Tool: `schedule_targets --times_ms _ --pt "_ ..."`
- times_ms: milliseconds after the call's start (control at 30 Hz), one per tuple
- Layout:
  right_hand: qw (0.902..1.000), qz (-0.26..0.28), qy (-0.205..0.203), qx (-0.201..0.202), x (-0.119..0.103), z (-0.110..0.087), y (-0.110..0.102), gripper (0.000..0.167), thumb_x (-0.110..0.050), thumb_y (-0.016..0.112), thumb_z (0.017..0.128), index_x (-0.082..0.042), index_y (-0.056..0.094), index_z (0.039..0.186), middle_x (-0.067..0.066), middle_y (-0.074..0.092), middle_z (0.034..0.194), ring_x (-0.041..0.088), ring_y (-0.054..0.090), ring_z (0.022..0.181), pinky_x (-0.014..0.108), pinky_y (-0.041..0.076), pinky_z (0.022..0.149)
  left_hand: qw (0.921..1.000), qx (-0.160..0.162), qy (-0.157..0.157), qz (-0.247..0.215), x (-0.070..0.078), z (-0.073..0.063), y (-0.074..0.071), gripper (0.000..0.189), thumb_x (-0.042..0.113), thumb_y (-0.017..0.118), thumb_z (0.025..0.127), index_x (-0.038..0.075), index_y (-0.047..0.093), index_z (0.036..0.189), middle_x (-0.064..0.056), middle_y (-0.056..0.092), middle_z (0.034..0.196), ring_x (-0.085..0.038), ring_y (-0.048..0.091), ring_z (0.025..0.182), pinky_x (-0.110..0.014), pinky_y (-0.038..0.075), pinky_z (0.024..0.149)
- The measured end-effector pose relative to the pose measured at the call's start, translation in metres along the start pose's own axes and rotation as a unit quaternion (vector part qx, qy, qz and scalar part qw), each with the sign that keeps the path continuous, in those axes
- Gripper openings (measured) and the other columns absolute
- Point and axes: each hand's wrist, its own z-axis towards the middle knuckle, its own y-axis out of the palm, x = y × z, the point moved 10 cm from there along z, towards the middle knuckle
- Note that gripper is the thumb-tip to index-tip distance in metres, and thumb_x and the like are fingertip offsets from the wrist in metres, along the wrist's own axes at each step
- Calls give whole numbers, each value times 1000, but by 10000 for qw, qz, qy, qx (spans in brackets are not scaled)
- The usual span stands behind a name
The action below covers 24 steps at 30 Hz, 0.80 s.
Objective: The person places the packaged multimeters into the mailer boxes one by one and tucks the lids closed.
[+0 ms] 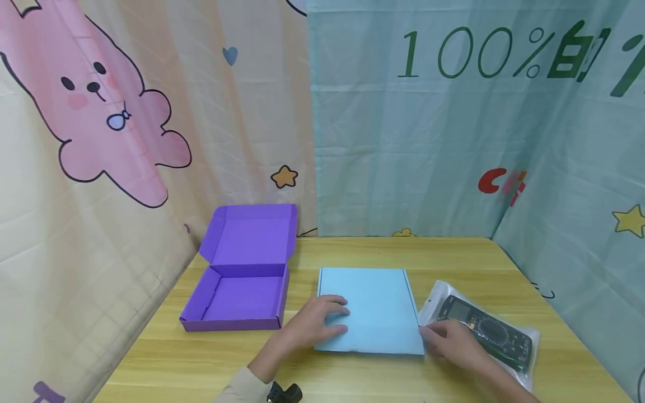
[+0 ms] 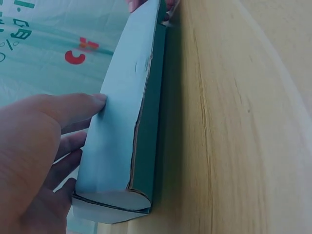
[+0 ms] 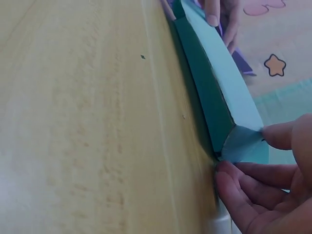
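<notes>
A flat light blue cardboard box [image 1: 370, 308] lies on the table with its lid down. Spread over the lid's left part is my left hand [image 1: 319, 322]; in the left wrist view its thumb [image 2: 97, 102] touches the top. My right hand [image 1: 456, 341] is at the front right corner. The right wrist view shows its thumb [image 3: 280, 135] against the upper edge and its curled fingers [image 3: 229, 178] at the lower edge, the corner pinched between them. A dark digital multimeter [image 1: 491, 330] in a clear plastic bag [image 1: 529, 338] lies beside and partly behind the right hand.
A purple cardboard box [image 1: 232, 324] stands at the left with its lid raised. Under everything is a wooden table [image 1: 353, 378]. Printed curtains [image 1: 403, 140] hang behind and at both sides. A small black object [image 1: 284, 393] shows at the bottom edge near the left sleeve.
</notes>
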Motion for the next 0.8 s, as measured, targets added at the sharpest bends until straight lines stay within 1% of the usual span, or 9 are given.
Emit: schedule_targets --times_ms 100,200,267,333,400,500,567,700,800 --pt "9998 138 81 -87 1 -1 4 40 -37 67 101 1 77 108 2 71 87 18 64 77 34 57 69 9999 -22 -85 -84 -1 1 0 28 25 76 96 11 77 121 -2 65 136 -22 57 130 -42 44 112" --pt "9996 129 170 -179 3 -1 7 40 -40 65 102 -3 79 100 3 66 77 20 59 71 33 52 64 9995 -105 -214 -200 -3 2 0 29 26 76 96 11 77 121 -1 65 137 -22 56 132 -42 42 114" --pt "9991 130 298 -263 5 0 10 41 -41 63 103 -4 79 96 3 63 73 20 57 68 33 50 62 9990 -166 -319 -280 -4 2 -1 30 26 76 96 12 77 121 -1 64 137 -23 55 133 -43 40 115" --pt "9982 216 457 -320 7 1 12 42 -42 62 103 -5 78 92 4 63 74 20 57 69 33 50 64 9984 -211 -402 -333 -6 2 -2 30 26 76 96 12 77 122 0 63 138 -23 54 134 -43 40 115" --pt "9969 400 546 -394 8 2 15 44 -42 61 103 -3 77 91 3 65 78 19 60 73 34 54 68 9979 -238 -466 -387 -7 1 -3 30 26 76 96 12 77 122 0 63 138 -23 53 135 -43 40 115" --pt "9951 672 558 -471 8 2 17 45 -40 61 104 -1 76 88 4 68 83 19 63 78 36 58 73 9974 -255 -500 -451 -7 2 -3 29 25 76 96 12 77 122 0 63 139 -24 53 135 -43 39 115" --pt "9943 763 544 -504 9 1 18 46 -39 60 104 -1 74 84 4 67 82 19 62 78 36 58 73 9973 -265 -486 -488 -7 2 -2 29 25 76 96 12 77 123 -1 63 139 -24 52 135 -44 39 115" --pt "9948 735 515 -489 9 -2 19 47 -39 60 104 -3 69 77 4 64 78 19 60 77 34 57 71 9969 -246 -490 -571 -7 2 0 30 25 77 96 11 77 122 -1 63 139 -24 52 135 -43 40 115" --pt "9953 685 567 -388 10 -2 18 46 -39 61 104 -3 70 77 4 65 80 19 62 77 36 59 72 9966 -197 -519 -606 -8 3 0 29 25 78 95 12 78 121 0 63 138 -23 52 135 -43 41 114"
